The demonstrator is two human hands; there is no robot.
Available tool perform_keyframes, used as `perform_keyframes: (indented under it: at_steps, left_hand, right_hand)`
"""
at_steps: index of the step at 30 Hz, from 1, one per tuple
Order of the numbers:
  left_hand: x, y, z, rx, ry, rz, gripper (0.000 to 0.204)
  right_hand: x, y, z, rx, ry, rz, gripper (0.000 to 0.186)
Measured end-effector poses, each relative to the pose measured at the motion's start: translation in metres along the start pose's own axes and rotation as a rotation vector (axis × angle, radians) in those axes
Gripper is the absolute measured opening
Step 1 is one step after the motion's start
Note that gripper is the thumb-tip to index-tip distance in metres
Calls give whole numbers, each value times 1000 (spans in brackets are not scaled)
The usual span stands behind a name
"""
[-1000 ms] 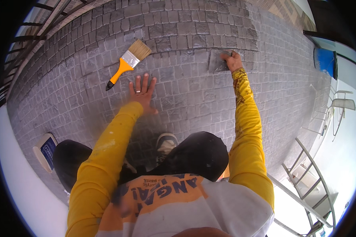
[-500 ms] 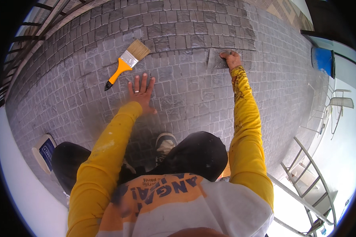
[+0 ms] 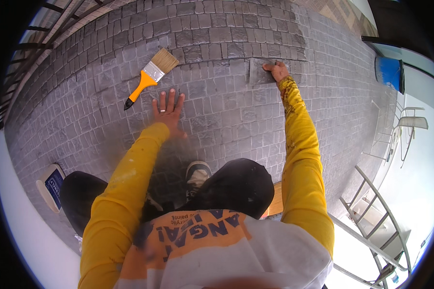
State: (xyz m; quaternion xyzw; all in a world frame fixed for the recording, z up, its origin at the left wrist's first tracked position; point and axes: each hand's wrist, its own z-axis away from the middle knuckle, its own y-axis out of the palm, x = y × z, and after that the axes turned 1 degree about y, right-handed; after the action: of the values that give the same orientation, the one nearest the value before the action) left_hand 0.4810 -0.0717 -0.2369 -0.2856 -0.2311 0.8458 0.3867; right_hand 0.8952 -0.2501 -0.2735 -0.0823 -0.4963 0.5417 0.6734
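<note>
Grasping a thin grey plate at its right side, the right hand holds it against the block-patterned floor, beside the near border of the darker blocks. The left hand, unloaded and fingers spread, rests palm-down on the floor; a yellow-handled paintbrush lies just beyond its fingertips.

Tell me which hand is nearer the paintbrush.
Left: the left hand is close to the paintbrush, below and right; the right hand is well to its right, at the grey sheet.
</note>
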Motion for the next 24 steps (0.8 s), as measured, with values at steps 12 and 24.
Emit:
perform_keyframes:
  at_steps: [12,24]
  left_hand:
    - [5,1,3,-38,38,20,145]
    - [4,0,3,-28,32,25,143]
  right_hand:
    - [48,4,90,-55,-283,389,45]
    - [123,88,31,-366,-835,888,31]
